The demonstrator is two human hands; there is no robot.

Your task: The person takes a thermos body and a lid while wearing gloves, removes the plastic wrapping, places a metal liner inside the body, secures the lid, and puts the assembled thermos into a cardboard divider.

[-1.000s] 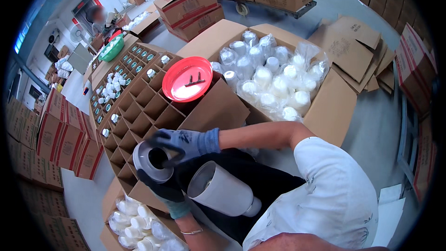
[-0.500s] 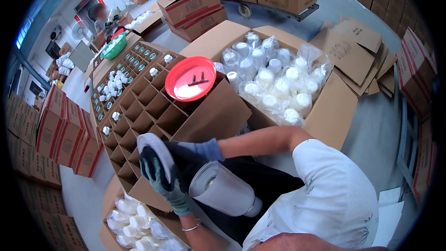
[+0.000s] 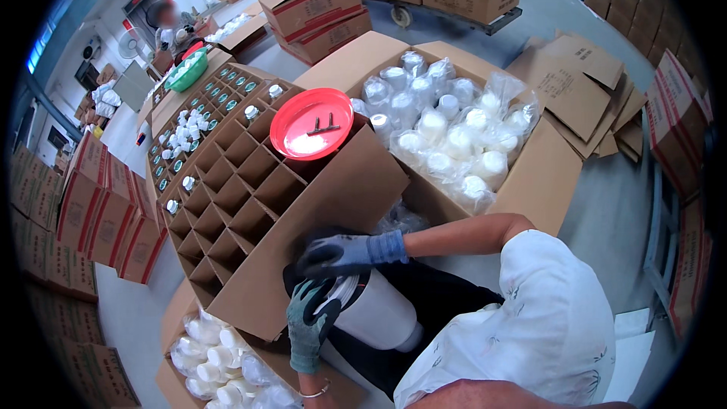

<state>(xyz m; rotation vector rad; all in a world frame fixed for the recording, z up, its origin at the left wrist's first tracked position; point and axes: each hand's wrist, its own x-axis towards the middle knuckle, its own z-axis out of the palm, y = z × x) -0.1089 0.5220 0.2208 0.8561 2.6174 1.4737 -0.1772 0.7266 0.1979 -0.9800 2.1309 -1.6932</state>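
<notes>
Both hands (image 3: pixel 326 288) now clasp white roll (image 3: pixel 371 307) together.

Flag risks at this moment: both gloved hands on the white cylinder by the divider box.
1. The white cylinder lies tilted on the lap, held only at its upper end by the left hand and right hand; it might slip.
2. The red dish sits on the divider box edge; a bump could tip it.
</notes>
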